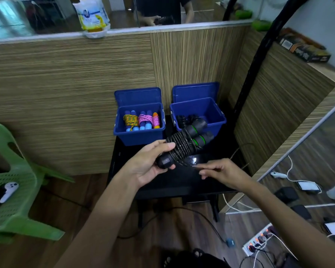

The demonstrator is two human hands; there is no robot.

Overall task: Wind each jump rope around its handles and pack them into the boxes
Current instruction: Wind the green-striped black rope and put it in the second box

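Observation:
My left hand (149, 163) grips the lower end of a black jump rope (184, 144) with green-ringed handles, the cord wound many times around both handles. The bundle tilts up to the right, over the black table (174, 182). My right hand (219, 170) pinches the loose cord end just below the bundle. Behind stand two open blue boxes. The left box (139, 135) holds several wound ropes in yellow, pink and orange with blue handles. The right box (215, 117) holds a black wound rope (184, 119) at its left side.
A wood-grain partition (70, 93) backs the table and runs along the right. A green plastic chair (12, 180) with a controller on its seat stands at the left. Cables, a power strip (259, 240) and chargers lie on the floor at the right.

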